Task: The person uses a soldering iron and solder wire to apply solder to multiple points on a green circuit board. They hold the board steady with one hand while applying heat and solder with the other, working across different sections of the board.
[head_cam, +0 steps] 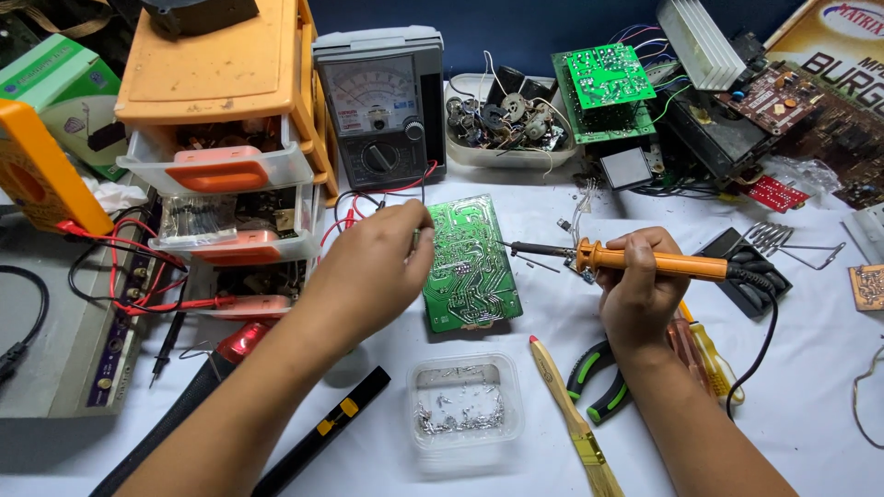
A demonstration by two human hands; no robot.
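A green circuit board (470, 267) lies solder side up on the white table, in the middle of the view. My left hand (373, 267) rests at the board's left edge, fingers pinched on a thin strand of solder wire (416, 237). My right hand (635, 285) grips an orange-handled soldering iron (645, 260) held level, its dark tip pointing left and ending just over the board's right edge. The iron's black cord runs off to the right and down.
A clear tub of metal scraps (465, 405) sits near me, a brush (575, 423) and green-handled pliers (599, 377) beside it. An analog multimeter (379, 106) and orange drawer unit (226, 138) stand behind left. More boards (603, 87) and wiring crowd the back right.
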